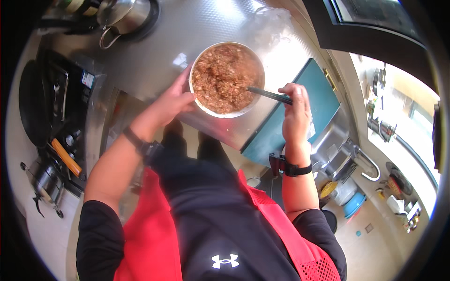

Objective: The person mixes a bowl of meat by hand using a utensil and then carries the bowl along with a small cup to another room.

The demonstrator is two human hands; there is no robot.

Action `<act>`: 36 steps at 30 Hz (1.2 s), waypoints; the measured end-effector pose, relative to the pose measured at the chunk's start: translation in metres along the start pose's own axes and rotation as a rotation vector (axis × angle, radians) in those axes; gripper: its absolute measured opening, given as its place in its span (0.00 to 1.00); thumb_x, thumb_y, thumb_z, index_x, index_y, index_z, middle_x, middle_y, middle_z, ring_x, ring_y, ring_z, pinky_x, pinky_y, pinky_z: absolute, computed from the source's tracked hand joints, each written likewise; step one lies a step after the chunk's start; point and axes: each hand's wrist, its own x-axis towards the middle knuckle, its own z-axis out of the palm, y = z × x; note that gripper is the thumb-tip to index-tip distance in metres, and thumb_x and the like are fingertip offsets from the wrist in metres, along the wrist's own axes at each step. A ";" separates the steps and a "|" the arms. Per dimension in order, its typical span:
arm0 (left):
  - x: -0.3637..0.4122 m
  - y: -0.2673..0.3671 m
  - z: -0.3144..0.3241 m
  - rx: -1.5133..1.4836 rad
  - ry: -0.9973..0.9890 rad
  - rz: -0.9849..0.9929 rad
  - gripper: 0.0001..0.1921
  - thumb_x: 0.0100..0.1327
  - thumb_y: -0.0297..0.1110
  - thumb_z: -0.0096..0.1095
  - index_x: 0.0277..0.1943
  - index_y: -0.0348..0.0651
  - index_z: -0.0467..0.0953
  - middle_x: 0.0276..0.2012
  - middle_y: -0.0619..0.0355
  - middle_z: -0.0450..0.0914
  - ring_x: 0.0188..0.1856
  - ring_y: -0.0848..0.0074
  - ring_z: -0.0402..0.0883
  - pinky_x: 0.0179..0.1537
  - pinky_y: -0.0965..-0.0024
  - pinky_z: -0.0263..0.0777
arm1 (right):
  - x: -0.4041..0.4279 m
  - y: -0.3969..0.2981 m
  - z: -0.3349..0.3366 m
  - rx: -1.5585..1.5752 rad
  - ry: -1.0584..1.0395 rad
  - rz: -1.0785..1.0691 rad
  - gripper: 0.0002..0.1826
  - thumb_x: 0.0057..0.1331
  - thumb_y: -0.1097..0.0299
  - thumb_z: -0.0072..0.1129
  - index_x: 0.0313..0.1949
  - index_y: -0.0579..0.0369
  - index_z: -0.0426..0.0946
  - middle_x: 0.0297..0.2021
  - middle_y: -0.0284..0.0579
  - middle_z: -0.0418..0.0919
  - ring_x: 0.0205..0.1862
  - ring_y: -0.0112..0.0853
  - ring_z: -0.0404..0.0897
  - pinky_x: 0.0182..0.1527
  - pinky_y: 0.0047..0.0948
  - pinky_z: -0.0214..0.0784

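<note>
A white bowl (192, 80) full of brown minced filling (225, 77) is in front of me on a shiny metal counter (165, 63). My left hand (179, 96) grips the bowl's left side, its thumb near the rim and the other fingers partly hidden behind the wall. Dark chopsticks (269, 95) are held in my right hand (296, 109) at the bowl's right. Their tips touch or enter the filling near its right side. Below my right hand lies a teal cutting board (316, 87), partly covered by the forearm.
Right of the board is a metal sink (330, 135) with a curved faucet (369, 168). A steel pot (121, 15) stands at the upper left. Along the left are a stove with a black pan (35, 102) and an orange-handled utensil (66, 159). Clear plastic (270, 24) lies behind the bowl.
</note>
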 end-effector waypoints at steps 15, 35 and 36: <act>0.004 -0.003 -0.012 0.002 0.052 0.050 0.35 0.68 0.22 0.47 0.77 0.44 0.50 0.65 0.52 0.71 0.58 0.67 0.81 0.51 0.63 0.83 | -0.001 0.021 0.032 0.475 -0.130 0.508 0.26 0.77 0.58 0.40 0.69 0.55 0.68 0.67 0.50 0.70 0.65 0.46 0.71 0.63 0.43 0.69; -0.170 0.117 0.045 0.096 0.041 0.181 0.55 0.51 0.42 0.76 0.76 0.37 0.47 0.72 0.48 0.61 0.73 0.62 0.63 0.72 0.54 0.60 | -0.111 -0.111 -0.026 0.216 -0.393 -0.024 0.37 0.74 0.46 0.43 0.67 0.71 0.66 0.66 0.55 0.65 0.67 0.42 0.67 0.69 0.40 0.59; -0.178 0.121 0.047 0.134 0.022 0.194 0.55 0.50 0.42 0.77 0.76 0.37 0.48 0.72 0.48 0.61 0.73 0.62 0.64 0.72 0.53 0.61 | -0.117 -0.116 -0.031 0.211 -0.394 -0.029 0.40 0.73 0.45 0.43 0.68 0.73 0.62 0.68 0.56 0.62 0.70 0.43 0.65 0.71 0.41 0.57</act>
